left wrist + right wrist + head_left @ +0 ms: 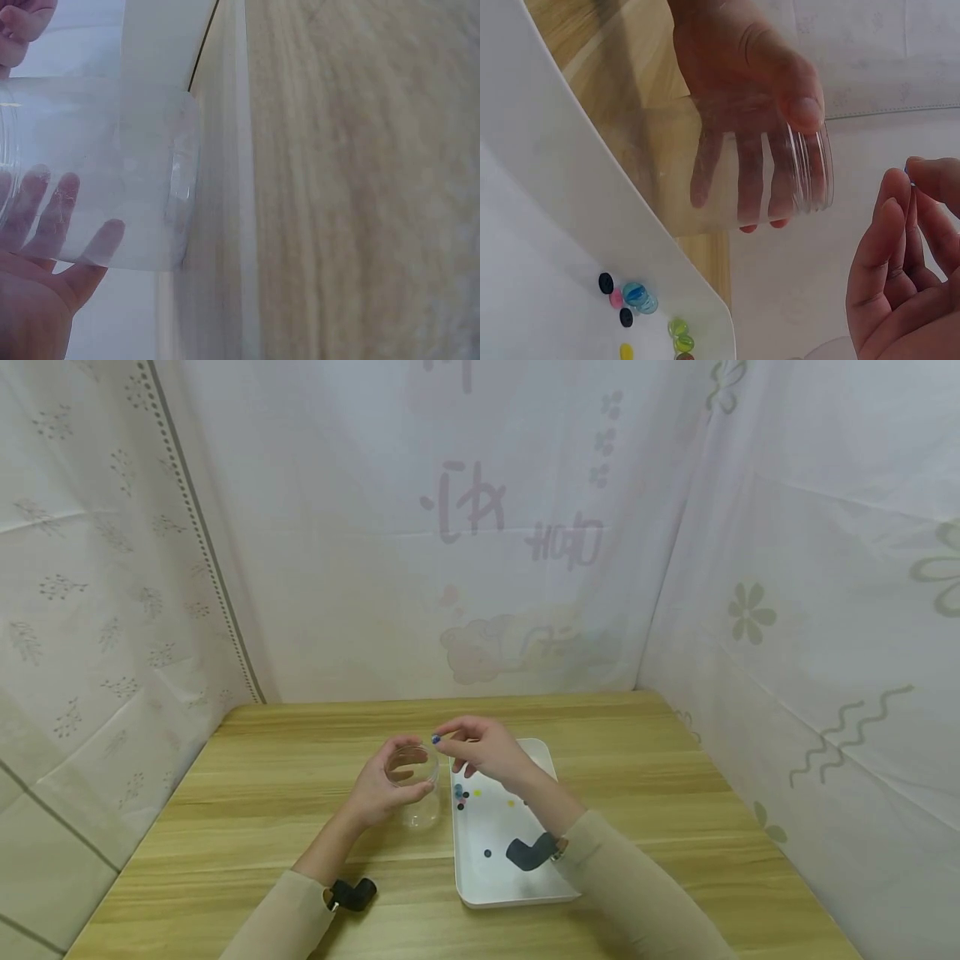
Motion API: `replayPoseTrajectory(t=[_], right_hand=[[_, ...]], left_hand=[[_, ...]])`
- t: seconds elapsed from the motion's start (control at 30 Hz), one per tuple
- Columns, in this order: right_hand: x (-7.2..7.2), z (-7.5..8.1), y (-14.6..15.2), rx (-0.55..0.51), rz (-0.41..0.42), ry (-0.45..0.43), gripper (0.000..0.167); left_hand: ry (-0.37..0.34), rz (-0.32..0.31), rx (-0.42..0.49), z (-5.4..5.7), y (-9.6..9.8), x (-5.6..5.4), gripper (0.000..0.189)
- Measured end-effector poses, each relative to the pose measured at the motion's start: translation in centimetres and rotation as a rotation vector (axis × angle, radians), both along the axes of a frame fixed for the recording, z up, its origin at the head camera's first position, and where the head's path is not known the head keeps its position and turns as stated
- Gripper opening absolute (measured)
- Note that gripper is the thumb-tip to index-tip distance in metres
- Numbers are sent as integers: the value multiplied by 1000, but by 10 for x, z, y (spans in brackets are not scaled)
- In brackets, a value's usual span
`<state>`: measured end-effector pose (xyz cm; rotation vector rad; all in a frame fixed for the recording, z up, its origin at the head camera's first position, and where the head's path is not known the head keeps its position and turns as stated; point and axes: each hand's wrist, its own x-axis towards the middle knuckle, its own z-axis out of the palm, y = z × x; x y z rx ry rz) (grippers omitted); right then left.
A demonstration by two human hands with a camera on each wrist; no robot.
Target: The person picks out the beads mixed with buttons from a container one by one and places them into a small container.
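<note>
My left hand (375, 787) grips a clear, open-mouthed jar (422, 810) around its upper part. In the right wrist view the thumb lies near the threaded rim and the fingers show through the wall of the jar (667, 187). Beside the mouth, my right hand (491, 752) pinches a small, shiny blue piece (436, 739) between thumb and forefinger; most of it is hidden by the fingertips, and I cannot tell if it is a marble or a button. The jar's visible inside holds no pieces.
Right of the jar lies a shallow white tray (491, 881) on the wooden table (300, 727). In it are several small pieces: black discs (606, 283), blue glassy pieces (635, 292), green ones (683, 343), a pink one (616, 298) and yellow ones. Patterned white curtains (337, 568) enclose the table.
</note>
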<state>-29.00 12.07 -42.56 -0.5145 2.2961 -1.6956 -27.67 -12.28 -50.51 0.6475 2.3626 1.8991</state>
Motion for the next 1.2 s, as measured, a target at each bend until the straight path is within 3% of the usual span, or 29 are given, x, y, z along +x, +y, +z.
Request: replayPoseTrajectory(t=[1.2], right_hand=[[-3,-7,-31,35,45,97,22]], left_hand=[[6,1,3,4,0,4,71]])
